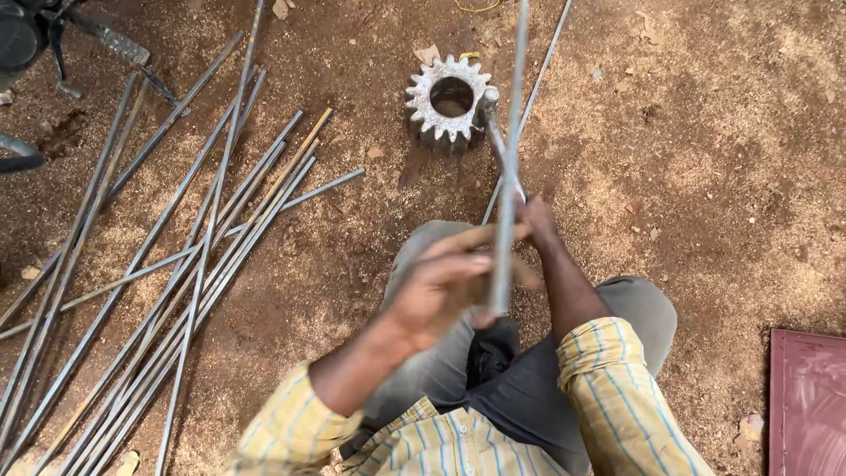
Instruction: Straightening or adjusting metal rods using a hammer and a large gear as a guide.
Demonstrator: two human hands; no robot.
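Observation:
My left hand (436,291), blurred with motion, grips a long thin metal rod (513,132) near its lower end; the rod runs up past the top of the view. My right hand (538,220) is closed on the metal handle of a hammer (498,141). The hammer's head lies against the right side of a steel toothed gear (432,110) that stands on the dirt in front of my knees. A second thin rod (542,75) lies on the ground to the right of the gear.
Several long metal rods (176,264) lie fanned out on the sawdust-strewn dirt at left. A dark red panel (806,401) sits at the lower right. Dark machine parts (35,35) are at the top left corner.

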